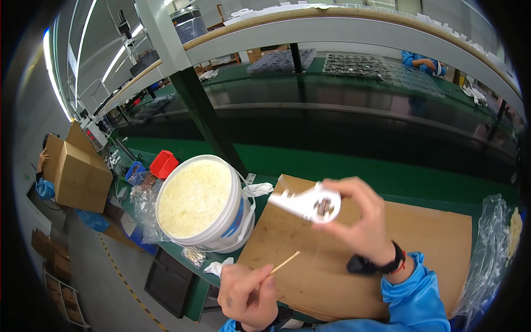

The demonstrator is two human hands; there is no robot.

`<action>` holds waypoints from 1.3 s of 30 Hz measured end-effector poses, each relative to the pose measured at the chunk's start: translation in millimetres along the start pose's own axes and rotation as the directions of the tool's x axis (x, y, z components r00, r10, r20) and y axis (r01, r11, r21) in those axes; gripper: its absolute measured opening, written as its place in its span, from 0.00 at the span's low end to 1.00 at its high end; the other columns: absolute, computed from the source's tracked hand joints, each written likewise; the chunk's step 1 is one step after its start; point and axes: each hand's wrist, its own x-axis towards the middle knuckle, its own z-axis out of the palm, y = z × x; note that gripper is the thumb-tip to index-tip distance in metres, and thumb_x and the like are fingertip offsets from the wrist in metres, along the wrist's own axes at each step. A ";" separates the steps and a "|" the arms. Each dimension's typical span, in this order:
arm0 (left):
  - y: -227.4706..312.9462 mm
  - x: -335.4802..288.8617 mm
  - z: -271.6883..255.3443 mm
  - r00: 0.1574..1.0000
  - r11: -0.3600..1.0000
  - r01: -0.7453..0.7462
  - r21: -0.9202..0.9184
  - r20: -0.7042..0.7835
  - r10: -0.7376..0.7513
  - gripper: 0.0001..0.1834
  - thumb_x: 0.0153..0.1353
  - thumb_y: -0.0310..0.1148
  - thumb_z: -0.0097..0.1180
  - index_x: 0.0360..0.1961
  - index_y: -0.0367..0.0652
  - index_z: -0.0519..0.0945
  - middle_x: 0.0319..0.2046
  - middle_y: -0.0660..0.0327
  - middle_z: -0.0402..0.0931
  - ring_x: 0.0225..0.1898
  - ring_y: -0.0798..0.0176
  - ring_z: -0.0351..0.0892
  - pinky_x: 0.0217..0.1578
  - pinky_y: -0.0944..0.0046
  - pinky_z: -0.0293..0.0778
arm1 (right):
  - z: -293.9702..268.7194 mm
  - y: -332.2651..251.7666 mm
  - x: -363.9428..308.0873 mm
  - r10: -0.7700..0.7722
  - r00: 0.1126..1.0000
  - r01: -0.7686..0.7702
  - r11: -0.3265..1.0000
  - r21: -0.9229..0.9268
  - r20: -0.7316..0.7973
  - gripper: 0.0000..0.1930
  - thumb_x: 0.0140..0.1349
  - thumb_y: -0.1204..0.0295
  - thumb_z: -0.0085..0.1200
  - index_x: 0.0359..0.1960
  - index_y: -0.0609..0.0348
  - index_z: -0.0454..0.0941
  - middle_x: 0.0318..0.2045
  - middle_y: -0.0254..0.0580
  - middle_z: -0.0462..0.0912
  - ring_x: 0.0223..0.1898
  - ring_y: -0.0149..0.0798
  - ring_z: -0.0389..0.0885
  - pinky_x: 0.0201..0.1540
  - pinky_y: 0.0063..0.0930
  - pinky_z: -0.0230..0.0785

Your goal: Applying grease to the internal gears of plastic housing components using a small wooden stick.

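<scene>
My left hand [249, 296] pinches a thin wooden stick [286, 262] that points up to the right. Held up in my right hand [362, 221] is a white plastic housing [298, 203] with a tapering arm and a round end. Inside the round end sits a brownish metallic part [324, 208], too small to make out. The stick and the housing are apart. Both hands are over a brown cardboard sheet [426, 238]. A black object [360, 265] lies on it below my right wrist, partly hidden.
Left of the cardboard stands a white bucket [239, 224] full of pale yellow paste [194, 196]. Beyond it are a red bin [164, 164], a blue bin [135, 170] and plastic bags [145, 207]. Clear plastic [487, 249] lies at right. A person holds a cardboard box [83, 174] far left.
</scene>
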 end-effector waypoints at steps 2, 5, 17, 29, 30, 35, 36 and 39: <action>-11.5 -15.6 1.4 0.992 0.992 0.098 -0.078 -0.067 -0.103 0.05 0.53 0.19 0.52 0.30 0.32 0.79 0.27 0.59 0.70 0.28 0.65 0.68 0.31 0.69 0.63 | 0.3 37.5 11.6 0.084 0.980 -0.080 0.996 0.028 -0.180 0.21 0.44 0.74 0.69 0.42 0.64 0.77 0.39 0.44 0.81 0.37 0.36 0.80 0.39 0.25 0.72; -20.4 -18.0 -11.0 0.969 0.972 0.232 -0.030 -0.079 -0.233 0.05 0.50 0.17 0.56 0.30 0.34 0.80 0.23 0.58 0.73 0.26 0.63 0.69 0.28 0.68 0.62 | -20.7 127.1 13.8 0.286 0.898 -0.339 0.934 -0.112 -0.334 0.21 0.49 0.72 0.65 0.46 0.64 0.76 0.38 0.44 0.82 0.36 0.35 0.80 0.41 0.26 0.71; -89.1 57.4 -93.1 0.995 0.732 -0.043 0.680 0.094 -0.029 0.05 0.50 0.19 0.56 0.29 0.37 0.80 0.26 0.55 0.69 0.33 0.53 0.68 0.36 0.58 0.65 | -128.0 321.3 -76.4 0.636 0.639 -0.769 0.514 -0.380 -0.433 0.29 0.50 0.69 0.65 0.54 0.66 0.70 0.44 0.55 0.81 0.46 0.46 0.81 0.48 0.32 0.71; -103.5 62.8 -83.2 0.911 0.613 -0.298 0.732 0.410 -0.047 0.05 0.45 0.21 0.58 0.26 0.41 0.81 0.28 0.58 0.68 0.36 0.54 0.69 0.40 0.56 0.66 | -135.5 325.1 -78.8 0.495 0.638 -0.767 0.343 -0.542 -0.590 0.25 0.56 0.63 0.59 0.53 0.64 0.71 0.49 0.58 0.76 0.51 0.56 0.74 0.54 0.41 0.66; -103.6 62.9 -83.0 0.911 0.613 -0.298 0.732 0.410 -0.047 0.05 0.45 0.21 0.58 0.26 0.41 0.81 0.28 0.58 0.68 0.36 0.54 0.69 0.40 0.56 0.66 | -134.2 324.8 -78.2 0.495 0.638 -0.767 0.343 -0.542 -0.590 0.25 0.56 0.63 0.59 0.53 0.64 0.71 0.49 0.58 0.76 0.51 0.56 0.74 0.54 0.41 0.66; -102.1 63.3 -81.7 0.902 0.631 -0.289 0.720 0.426 -0.073 0.06 0.45 0.21 0.58 0.26 0.41 0.82 0.28 0.58 0.68 0.37 0.53 0.70 0.41 0.56 0.66 | -132.7 320.5 -73.8 0.319 0.665 -0.733 0.448 -0.511 -0.675 0.20 0.60 0.67 0.55 0.52 0.65 0.72 0.50 0.57 0.75 0.52 0.56 0.73 0.56 0.41 0.64; -101.7 63.5 -82.5 0.902 0.631 -0.289 0.720 0.426 -0.073 0.06 0.45 0.21 0.58 0.26 0.41 0.82 0.28 0.58 0.68 0.37 0.53 0.70 0.41 0.56 0.66 | -131.0 318.9 -72.9 0.319 0.665 -0.733 0.448 -0.511 -0.675 0.20 0.60 0.67 0.55 0.52 0.65 0.72 0.50 0.57 0.75 0.52 0.56 0.73 0.56 0.41 0.64; -98.2 65.4 -85.2 0.886 0.623 -0.320 0.713 0.458 -0.069 0.12 0.44 0.20 0.56 0.32 0.41 0.83 0.28 0.57 0.69 0.38 0.54 0.71 0.43 0.58 0.66 | -125.1 308.9 -68.2 0.258 0.671 -0.718 0.462 -0.521 -0.695 0.19 0.60 0.69 0.53 0.51 0.65 0.72 0.50 0.56 0.75 0.53 0.55 0.72 0.56 0.42 0.63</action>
